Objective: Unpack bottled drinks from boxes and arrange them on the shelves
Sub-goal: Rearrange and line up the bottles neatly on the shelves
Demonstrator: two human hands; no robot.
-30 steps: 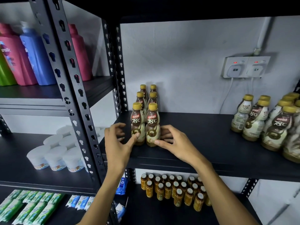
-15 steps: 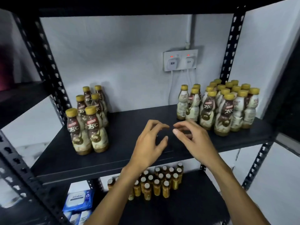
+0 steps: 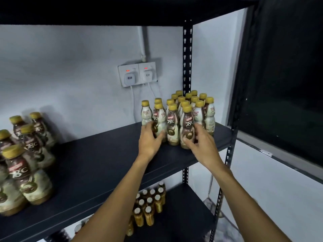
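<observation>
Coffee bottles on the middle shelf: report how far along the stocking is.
Done: left group and right cluster stand upright on the shelf. In hand: left hand grips front-left bottle, right hand front-right bottle. Left: likely filling the gap between groups; no boxes in view.

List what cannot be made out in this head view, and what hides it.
Right cluster, head view: back bottles' labels hidden by front ones.
Left group: blurred, cut by left edge.
Small bottles below: partly behind shelf and left forearm.
Left hand, right hand: grip unclear, fingers blurred against bottles.
</observation>
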